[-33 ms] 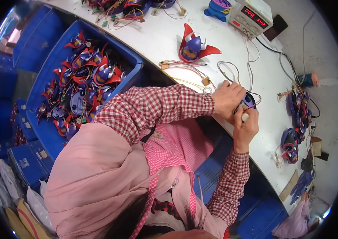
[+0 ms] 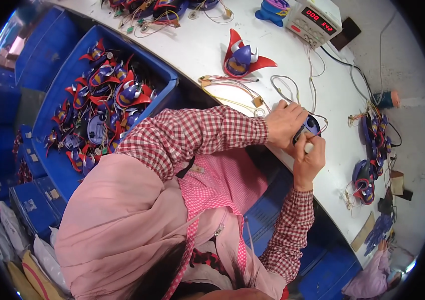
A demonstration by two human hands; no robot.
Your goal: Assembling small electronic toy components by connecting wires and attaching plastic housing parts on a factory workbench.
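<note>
Left hand (image 2: 283, 124) closed around one blue toy part (image 2: 310, 125), right hand (image 2: 308, 161) gripping one white tool (image 2: 308, 147) (tip hidden).

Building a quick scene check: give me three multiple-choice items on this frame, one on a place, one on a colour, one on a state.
1. Where is the bin of toy parts?
A. On the person's left, beside the bench
B. On the bench, by the meter
C. On the person's lap

2. What colour is the bin?
A. Green
B. Blue
C. Yellow

3. What is the left hand doing?
A. Hanging free
B. Resting on the meter
C. Gripping a small dark part

A: the bin sits left of the white bench.
B: its walls are blue.
C: the left hand clasps the small dark part, the right hand beside it.
</note>
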